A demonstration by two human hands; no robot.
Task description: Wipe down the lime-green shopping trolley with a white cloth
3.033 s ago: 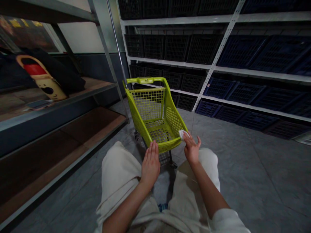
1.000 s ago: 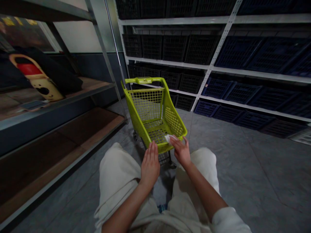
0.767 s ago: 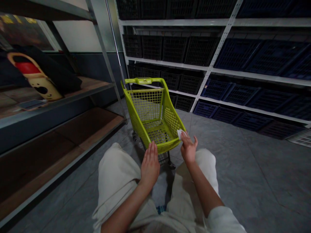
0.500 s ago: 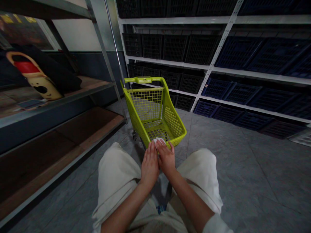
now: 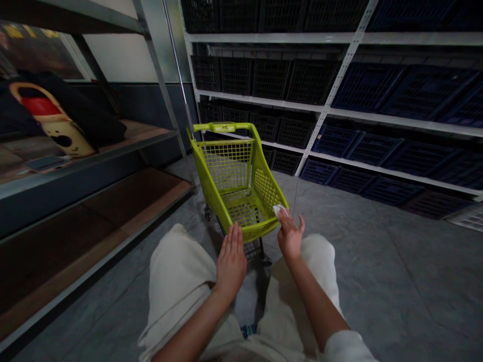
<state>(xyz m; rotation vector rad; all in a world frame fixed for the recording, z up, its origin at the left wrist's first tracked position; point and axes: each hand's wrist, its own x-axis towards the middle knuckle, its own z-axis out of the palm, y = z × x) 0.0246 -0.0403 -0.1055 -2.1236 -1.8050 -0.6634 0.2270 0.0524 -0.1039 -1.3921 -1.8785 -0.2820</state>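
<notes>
A small yellow-green shopping cart point(image 5: 210, 177) stands on the floor between my knees, its near rim towards me. My right hand point(image 5: 290, 234) presses a crumpled white cloth or tissue point(image 5: 279, 209) against the cart's near right corner; some of its fingers stick out. At the near left corner, my left hand point(image 5: 231, 259) rests with its fingers straight and flat against the rim, holding nothing. The cart's basket shows nothing inside. A thin metal pole point(image 5: 177, 60) rises by the cart's far left corner.
At left stands a metal-framed shelf point(image 5: 158, 138) with wooden boards, bearing a cartoon-faced bottle point(image 5: 68, 134), a phone-like flat object point(image 5: 47, 163) and dark fabric point(image 5: 101, 123). White racks point(image 5: 324, 113) with black crates point(image 5: 269, 75) and blue crates point(image 5: 334, 138) line the back. Grey tiled floor point(image 5: 358, 241) lies around.
My right hand has moved right along the near rim with the white cloth, from the front left to the right corner. My left hand stays near the left corner, slightly lower.
</notes>
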